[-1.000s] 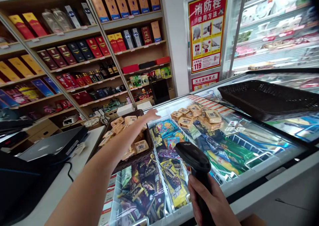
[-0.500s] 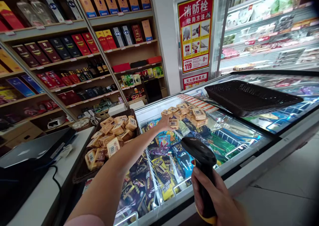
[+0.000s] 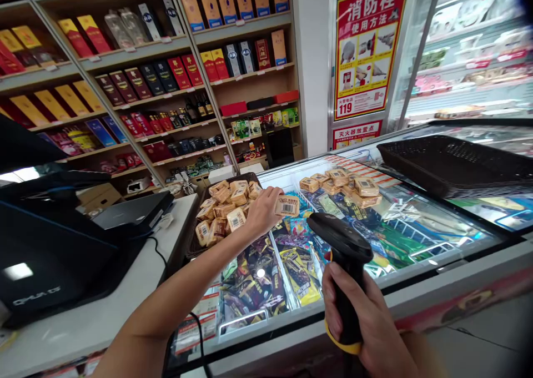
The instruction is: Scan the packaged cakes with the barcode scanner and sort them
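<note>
My left hand (image 3: pixel 265 208) is closed on a small tan packaged snack (image 3: pixel 287 205), whose barcode shows; it is held above the freezer's glass top, close to the basket. In my right hand (image 3: pixel 358 311) is a black barcode scanner (image 3: pixel 341 242) with a yellow base, its head towards the held pack. To the left, a dark woven basket (image 3: pixel 192 239) is heaped with similar tan packs (image 3: pixel 236 218). More such packs (image 3: pixel 339 181) lie in a loose pile on the glass beyond the scanner.
Under the freezer glass (image 3: pixel 250 295) lie colourful frozen-treat bags. A dark flat basket (image 3: pixel 458 164) rests on the freezer at right. On the left counter (image 3: pixel 120 289) are a black screen (image 3: pixel 54 256) and a cable. Boxed goods fill the back shelves (image 3: pixel 158 97).
My left hand has drawn back from the pile towards the basket, bringing a tan pack with it. My view has turned left. The scanner is still in my right hand.
</note>
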`<action>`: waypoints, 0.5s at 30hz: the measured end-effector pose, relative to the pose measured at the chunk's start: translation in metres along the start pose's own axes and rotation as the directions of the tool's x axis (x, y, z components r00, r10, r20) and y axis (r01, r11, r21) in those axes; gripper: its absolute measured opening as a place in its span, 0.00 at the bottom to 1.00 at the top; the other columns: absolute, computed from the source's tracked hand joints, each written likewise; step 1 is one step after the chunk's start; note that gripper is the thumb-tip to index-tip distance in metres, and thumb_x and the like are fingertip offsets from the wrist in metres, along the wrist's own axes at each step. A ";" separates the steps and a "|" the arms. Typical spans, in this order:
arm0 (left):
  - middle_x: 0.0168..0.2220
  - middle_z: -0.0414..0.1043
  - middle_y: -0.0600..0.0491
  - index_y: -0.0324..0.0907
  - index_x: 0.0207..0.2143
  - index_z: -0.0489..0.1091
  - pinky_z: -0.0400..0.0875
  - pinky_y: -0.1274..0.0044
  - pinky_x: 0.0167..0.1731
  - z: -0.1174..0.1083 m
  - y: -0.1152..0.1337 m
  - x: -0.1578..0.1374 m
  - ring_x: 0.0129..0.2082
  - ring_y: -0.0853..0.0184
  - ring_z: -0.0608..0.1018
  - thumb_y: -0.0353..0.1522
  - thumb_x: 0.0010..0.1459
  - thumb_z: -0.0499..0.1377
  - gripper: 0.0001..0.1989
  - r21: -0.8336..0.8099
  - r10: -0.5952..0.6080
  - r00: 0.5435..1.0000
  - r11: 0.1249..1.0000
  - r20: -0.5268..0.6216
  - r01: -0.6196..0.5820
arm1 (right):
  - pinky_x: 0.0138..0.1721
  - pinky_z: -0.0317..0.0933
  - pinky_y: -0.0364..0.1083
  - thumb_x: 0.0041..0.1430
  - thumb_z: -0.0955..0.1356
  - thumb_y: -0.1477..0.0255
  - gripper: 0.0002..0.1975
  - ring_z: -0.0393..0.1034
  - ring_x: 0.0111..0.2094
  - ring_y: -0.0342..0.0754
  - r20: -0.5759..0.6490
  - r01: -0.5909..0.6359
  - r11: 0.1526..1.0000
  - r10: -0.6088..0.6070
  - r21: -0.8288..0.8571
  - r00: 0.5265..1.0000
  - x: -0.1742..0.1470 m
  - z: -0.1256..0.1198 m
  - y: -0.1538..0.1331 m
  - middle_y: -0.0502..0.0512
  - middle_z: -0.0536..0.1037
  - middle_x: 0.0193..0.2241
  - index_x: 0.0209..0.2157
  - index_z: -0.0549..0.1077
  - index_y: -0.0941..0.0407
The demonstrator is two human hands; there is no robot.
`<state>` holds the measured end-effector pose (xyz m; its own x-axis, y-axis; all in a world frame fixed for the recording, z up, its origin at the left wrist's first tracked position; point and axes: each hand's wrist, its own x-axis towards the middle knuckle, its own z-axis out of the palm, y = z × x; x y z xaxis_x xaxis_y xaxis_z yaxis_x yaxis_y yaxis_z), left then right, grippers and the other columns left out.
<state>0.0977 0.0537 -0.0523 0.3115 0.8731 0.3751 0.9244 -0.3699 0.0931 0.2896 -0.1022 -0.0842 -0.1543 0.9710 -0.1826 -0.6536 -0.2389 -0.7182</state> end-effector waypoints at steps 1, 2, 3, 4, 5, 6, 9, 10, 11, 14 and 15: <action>0.50 0.68 0.47 0.45 0.49 0.61 0.71 0.67 0.42 -0.004 -0.004 -0.006 0.50 0.55 0.72 0.30 0.49 0.66 0.25 0.005 -0.005 1.000 1.000 -0.014 0.005 | 0.10 0.51 0.37 0.48 0.76 0.55 0.25 0.55 0.09 0.36 0.026 -0.014 1.000 0.014 -0.014 1.000 -0.003 0.003 0.003 0.41 0.67 0.16 0.39 0.67 0.55; 0.49 0.68 0.47 0.45 0.49 0.61 0.71 0.67 0.43 -0.007 -0.007 -0.011 0.50 0.55 0.72 0.30 0.49 0.66 0.25 0.010 -0.009 1.000 1.000 -0.026 0.009 | 0.10 0.51 0.37 0.49 0.76 0.55 0.24 0.55 0.09 0.36 0.050 -0.027 0.999 0.028 -0.030 0.998 -0.005 0.006 0.007 0.41 0.67 0.16 0.38 0.67 0.55; 0.49 0.68 0.47 0.45 0.49 0.61 0.71 0.67 0.44 -0.009 -0.010 -0.015 0.50 0.55 0.72 0.31 0.49 0.66 0.26 0.012 -0.015 0.999 1.000 -0.035 0.015 | 0.10 0.51 0.37 0.50 0.76 0.55 0.23 0.55 0.09 0.36 0.070 -0.036 0.998 0.039 -0.046 0.997 -0.007 0.008 0.010 0.41 0.66 0.15 0.36 0.67 0.55; 0.49 0.68 0.47 0.45 0.49 0.61 0.71 0.67 0.45 -0.011 -0.013 -0.018 0.50 0.55 0.72 0.31 0.48 0.67 0.26 0.013 -0.020 0.999 1.000 -0.043 0.021 | 0.10 0.52 0.37 0.50 0.75 0.55 0.22 0.54 0.09 0.36 0.083 -0.041 0.997 0.046 -0.060 0.995 -0.010 0.011 0.012 0.41 0.66 0.14 0.34 0.67 0.55; 0.49 0.68 0.47 0.45 0.49 0.61 0.71 0.67 0.45 -0.012 -0.015 -0.021 0.50 0.55 0.72 0.32 0.48 0.67 0.27 0.011 -0.026 0.998 1.000 -0.049 0.027 | 0.10 0.52 0.37 0.50 0.75 0.54 0.22 0.54 0.09 0.36 0.090 -0.045 0.997 0.051 -0.069 0.995 -0.012 0.013 0.015 0.41 0.65 0.14 0.32 0.66 0.55; 0.50 0.68 0.47 0.46 0.49 0.62 0.71 0.67 0.46 -0.013 -0.017 -0.024 0.50 0.55 0.72 0.32 0.48 0.67 0.27 0.008 -0.033 0.998 0.999 -0.053 0.034 | 0.10 0.51 0.37 0.50 0.75 0.54 0.22 0.53 0.09 0.35 0.089 -0.046 0.996 0.053 -0.072 0.995 -0.014 0.015 0.016 0.41 0.65 0.14 0.32 0.66 0.55; 0.51 0.68 0.47 0.46 0.49 0.62 0.71 0.66 0.46 -0.015 -0.018 -0.030 0.51 0.54 0.72 0.32 0.47 0.67 0.27 -0.003 -0.050 0.997 0.999 -0.051 0.050 | 0.10 0.51 0.37 0.46 0.77 0.53 0.25 0.54 0.09 0.35 0.068 -0.050 0.996 0.055 -0.074 0.996 -0.016 0.018 0.018 0.41 0.67 0.17 0.35 0.67 0.55; 0.51 0.68 0.47 0.46 0.49 0.62 0.72 0.66 0.46 -0.015 -0.018 -0.031 0.51 0.54 0.72 0.32 0.47 0.68 0.27 -0.005 -0.052 0.998 0.999 -0.045 0.051 | 0.10 0.52 0.37 0.45 0.77 0.53 0.26 0.55 0.09 0.35 0.071 -0.057 0.995 0.062 -0.078 0.996 -0.016 0.017 0.018 0.41 0.67 0.17 0.36 0.67 0.54; 0.51 0.68 0.47 0.46 0.49 0.62 0.72 0.66 0.46 -0.014 -0.017 -0.031 0.52 0.54 0.72 0.33 0.47 0.68 0.27 -0.005 -0.050 0.998 0.999 -0.038 0.050 | 0.10 0.52 0.37 0.45 0.77 0.53 0.26 0.55 0.09 0.36 0.081 -0.064 0.994 0.071 -0.086 0.994 -0.015 0.015 0.018 0.41 0.67 0.17 0.37 0.67 0.54; 0.52 0.69 0.47 0.45 0.50 0.63 0.72 0.65 0.47 -0.016 -0.019 -0.026 0.52 0.54 0.72 0.33 0.47 0.68 0.29 0.000 -0.038 0.999 0.999 -0.024 0.038 | 0.11 0.52 0.38 0.47 0.76 0.52 0.24 0.56 0.09 0.37 0.124 -0.088 0.988 0.104 -0.130 0.987 -0.009 0.006 0.020 0.41 0.66 0.14 0.33 0.66 0.54; 0.52 0.69 0.47 0.45 0.52 0.63 0.71 0.65 0.47 -0.018 -0.022 -0.022 0.52 0.54 0.72 0.33 0.47 0.69 0.30 0.002 -0.041 0.999 0.999 -0.024 0.041 | 0.11 0.52 0.38 0.48 0.76 0.52 0.24 0.56 0.10 0.37 0.131 -0.092 0.985 0.111 -0.144 0.985 -0.006 0.002 0.021 0.42 0.65 0.14 0.31 0.66 0.54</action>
<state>0.0668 0.0370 -0.0459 0.2682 0.8794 0.3934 0.9367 -0.3335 0.1067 0.2754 -0.1131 -0.0966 -0.3223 0.9310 -0.1716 -0.5227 -0.3262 -0.7876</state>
